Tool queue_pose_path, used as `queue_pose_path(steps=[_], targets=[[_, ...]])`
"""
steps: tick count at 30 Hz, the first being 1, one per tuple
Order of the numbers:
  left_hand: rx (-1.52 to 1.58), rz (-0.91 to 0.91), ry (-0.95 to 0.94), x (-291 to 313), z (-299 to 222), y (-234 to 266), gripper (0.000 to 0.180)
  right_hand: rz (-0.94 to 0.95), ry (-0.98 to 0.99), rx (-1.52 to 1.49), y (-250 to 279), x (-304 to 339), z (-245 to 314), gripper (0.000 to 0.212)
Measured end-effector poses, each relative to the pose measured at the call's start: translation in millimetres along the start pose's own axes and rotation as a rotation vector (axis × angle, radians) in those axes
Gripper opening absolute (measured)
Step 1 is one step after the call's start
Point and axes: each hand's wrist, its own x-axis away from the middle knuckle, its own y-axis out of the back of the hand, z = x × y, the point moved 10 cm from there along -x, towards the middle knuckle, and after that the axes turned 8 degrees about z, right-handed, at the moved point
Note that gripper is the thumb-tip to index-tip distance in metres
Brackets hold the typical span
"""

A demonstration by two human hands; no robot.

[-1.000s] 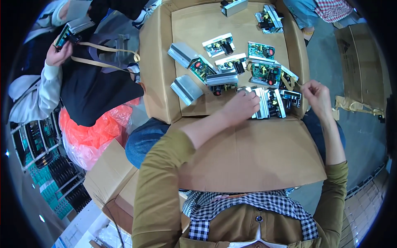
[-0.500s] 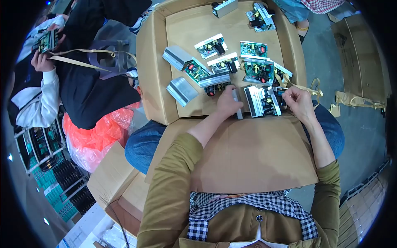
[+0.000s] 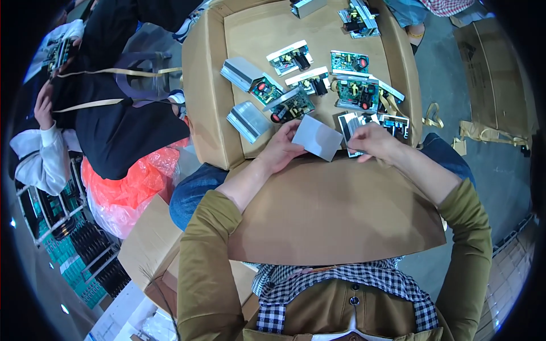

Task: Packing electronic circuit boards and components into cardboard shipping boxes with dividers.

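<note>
My left hand [image 3: 281, 149] is closed on the left edge of a heatsink [image 3: 318, 138], a flat grey metal plate tilted face up over the box's near edge. Its underside is hidden. My right hand [image 3: 375, 141] is just right of it, fingers curled in a pinch above a silver finned module [image 3: 351, 124]. Whatever lies between those fingertips is hidden. Beyond my left hand leans a green circuit board [image 3: 293, 106] with black parts. A ridged heatsink block [image 3: 249, 121] lies to its left.
The open cardboard box [image 3: 205, 91] holds several more circuit boards [image 3: 357, 92]. Its near flap [image 3: 335, 210] covers my lap. At left, a person [image 3: 42, 108] handles a board, near red plastic bags [image 3: 125, 182]. Tan strapping [image 3: 433, 115] lies right of the box.
My left hand has raised and turned the heatsink so its flat face shows. My right hand has moved left, away from the strapping. The person at left has lowered one hand.
</note>
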Motion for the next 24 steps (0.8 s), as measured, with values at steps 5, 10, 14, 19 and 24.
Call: queue_pose_path(steps=[5,10,14,19,24], targets=[[-0.151,0.116,-0.075,12.5,-15.2,-11.0,0.053,0.011,-0.019,-0.337,-32.2,-30.3,-5.9,0.006],[-0.641,-0.023,-0.195,15.0,-20.7,23.8,0.044,-0.092,0.261,0.089,-26.8,-27.6,22.8,0.013],[-1.189,-0.182,-0.181,22.2,-27.1,7.6,0.037,-0.154,0.352,0.267,-18.2,-27.6,12.6,0.012],[-0.808,-0.221,-0.071,22.7,-14.0,25.3,0.026,-0.086,0.232,0.374,-38.2,-25.0,5.3,0.004],[-0.429,-0.329,0.095,17.8,11.9,49.7,0.017,-0.08,0.196,0.489,-42.8,-35.2,-4.1,0.002]])
